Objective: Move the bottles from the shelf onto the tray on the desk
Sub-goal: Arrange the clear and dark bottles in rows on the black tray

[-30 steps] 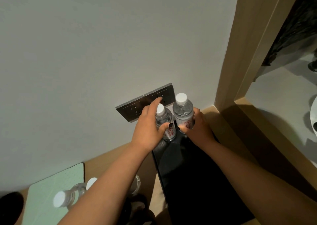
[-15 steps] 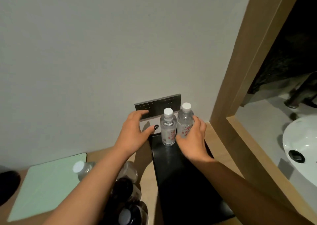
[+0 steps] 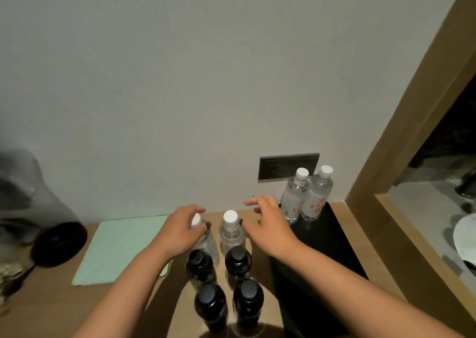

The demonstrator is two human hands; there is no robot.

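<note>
here wooden desk [image 3: 51,299], grey wall [image 3: 180,80]; left hand [image 3: 180,230] grips bottle [image 3: 206,242], right hand [image 3: 268,224] spread.

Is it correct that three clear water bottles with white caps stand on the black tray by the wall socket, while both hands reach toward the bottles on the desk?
Not quite. The head view shows only two clear water bottles, one beside the other, on the black tray below the wall socket. The rest holds: the left hand and right hand reach toward the bottles on the desk.
</note>
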